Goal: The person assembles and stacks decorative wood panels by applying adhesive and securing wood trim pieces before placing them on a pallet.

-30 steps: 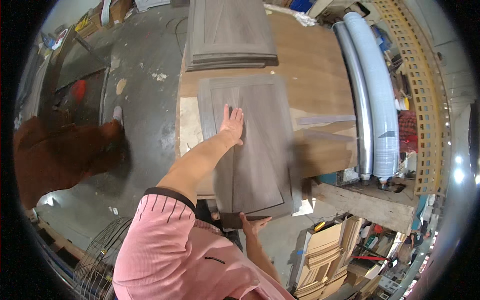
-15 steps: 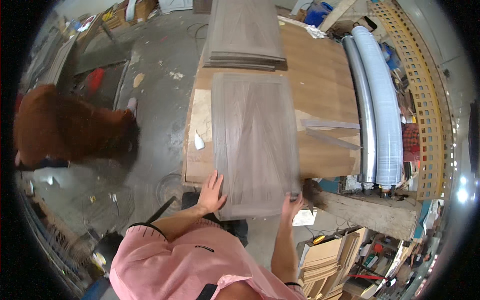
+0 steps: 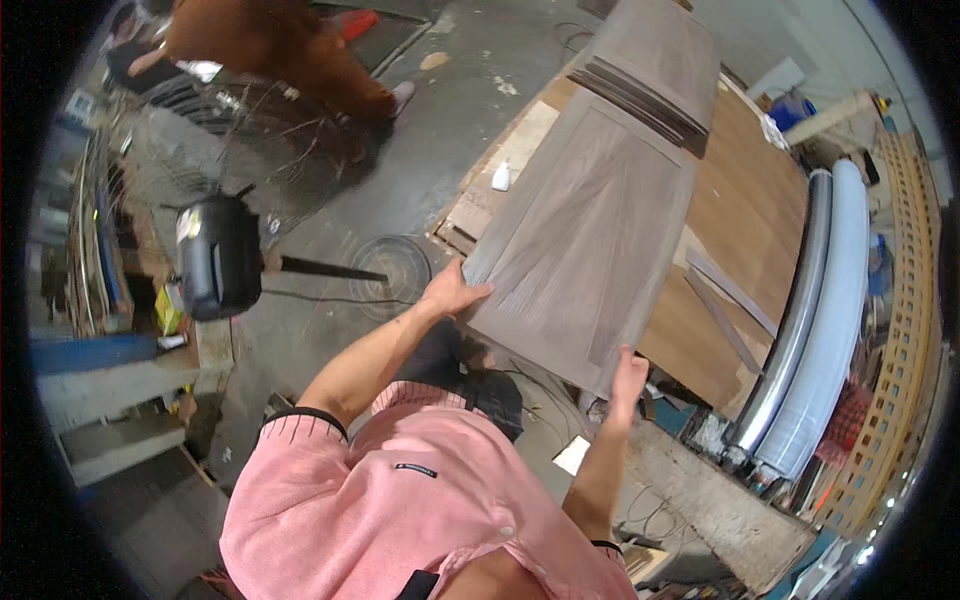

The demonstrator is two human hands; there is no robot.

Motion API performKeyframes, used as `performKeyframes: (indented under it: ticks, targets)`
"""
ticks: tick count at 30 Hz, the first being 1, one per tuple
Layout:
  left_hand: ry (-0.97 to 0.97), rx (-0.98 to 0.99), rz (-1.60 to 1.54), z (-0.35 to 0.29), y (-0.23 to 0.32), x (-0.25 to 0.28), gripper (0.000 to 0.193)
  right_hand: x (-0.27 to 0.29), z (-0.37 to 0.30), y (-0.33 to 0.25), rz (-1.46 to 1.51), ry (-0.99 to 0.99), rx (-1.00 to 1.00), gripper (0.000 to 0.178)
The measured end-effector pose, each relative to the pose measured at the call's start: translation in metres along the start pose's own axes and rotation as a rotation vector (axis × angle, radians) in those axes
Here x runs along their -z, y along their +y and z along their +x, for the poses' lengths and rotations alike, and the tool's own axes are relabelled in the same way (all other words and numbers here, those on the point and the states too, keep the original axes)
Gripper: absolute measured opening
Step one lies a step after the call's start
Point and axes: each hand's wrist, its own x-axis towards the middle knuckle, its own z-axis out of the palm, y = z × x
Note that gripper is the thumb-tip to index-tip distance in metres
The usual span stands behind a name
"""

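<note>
We have the grey-brown framed door panel (image 3: 580, 230) stretched out ahead of our 2 hands, its near left corner at our left hand (image 3: 453, 290) and its near right corner at our right hand (image 3: 629, 378). Most of its length reaches away from our grip over the brown worktable (image 3: 745, 195), toward a stack of similar panels (image 3: 650, 65) at the far end; we cannot tell whether the panel touches that stack. Its near end juts past the table edge, in front of our pink shirt (image 3: 430, 500).

Both our hands are clamped on the panel. Our left thumb lies on the top face, pointing inward, and our right thumb points away from us at the right edge; the other fingers are mostly hidden. Our left forearm (image 3: 370, 360) slants up toward the right, while our right forearm (image 3: 603, 455) rises more steeply. The left hand sits farther forward than the right.

A white bottle (image 3: 501, 176) is left of the panel on the table, and 2 thin strips (image 3: 738, 295) lie to its right, near a silver roll (image 3: 788, 315) and a pale film roll (image 3: 828, 320). A co-worker in brown (image 3: 270, 60) is at upper left, beyond a black fan (image 3: 218, 257).
</note>
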Motion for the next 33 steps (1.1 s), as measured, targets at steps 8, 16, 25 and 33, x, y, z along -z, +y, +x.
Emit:
performKeyframes:
  ticks: [8,16,25,33]
  targets:
    - [0.034,-0.075,0.003,-0.083,-0.007,0.015,0.088,0.012,-0.016,-0.089,0.259,-0.17,0.016,0.044]
    - [0.145,-0.288,-0.027,-0.26,-0.04,0.006,0.063,0.027,-0.087,0.016,0.528,0.057,-0.074,0.057]
    - [0.54,-0.292,-0.285,-0.449,-0.141,-0.018,0.061,0.04,-0.188,-0.072,0.868,0.019,0.64,0.036]
    - [0.888,0.155,-0.691,-0.581,-0.24,-0.037,0.096,-0.026,-0.41,-0.224,0.859,-0.785,0.9,0.029]
